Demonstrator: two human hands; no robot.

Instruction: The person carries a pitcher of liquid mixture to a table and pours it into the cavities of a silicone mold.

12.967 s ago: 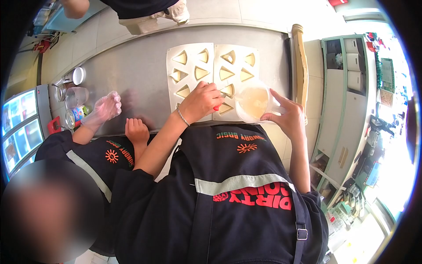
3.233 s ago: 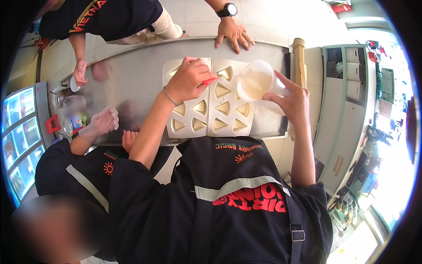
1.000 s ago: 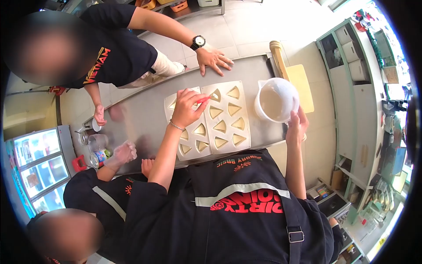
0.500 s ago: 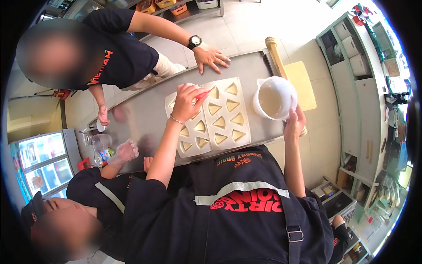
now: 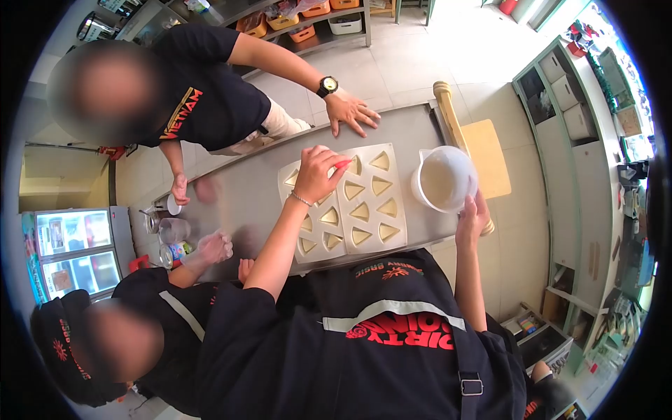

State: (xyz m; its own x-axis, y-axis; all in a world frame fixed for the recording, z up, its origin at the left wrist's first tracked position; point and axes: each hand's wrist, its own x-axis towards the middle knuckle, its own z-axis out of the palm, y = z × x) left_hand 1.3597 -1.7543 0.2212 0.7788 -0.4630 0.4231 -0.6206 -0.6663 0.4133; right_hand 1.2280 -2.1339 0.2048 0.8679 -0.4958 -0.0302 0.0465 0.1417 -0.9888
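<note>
My left hand (image 5: 316, 173) is closed around a small red tool (image 5: 341, 164), its exact kind partly hidden by my fingers. It hovers over the upper part of a pale mould sheet (image 5: 400, 231) with several wedge-shaped cavities, some holding a pale yellowish filling. To the right, my right hand (image 5: 474, 218) grips a white plastic jug (image 5: 467, 178) by its near right side. The jug has a pouring lip, and pale liquid shows inside it. It is beside the mould, not over it.
A steel table (image 5: 262, 164) carries the mould. Across it, a person's hand (image 5: 352, 114) rests flat. A co-worker's gloved hand (image 5: 213, 247) is at the left, near clear containers (image 5: 173, 231). A wooden rolling pin (image 5: 448, 105) and yellow board (image 5: 488, 157) stand at the right end.
The whole view has shifted slightly right and down. My left hand still holds the red tool over the mould, with its tip less visible. The co-worker's gloved hand has curled its fingers.
</note>
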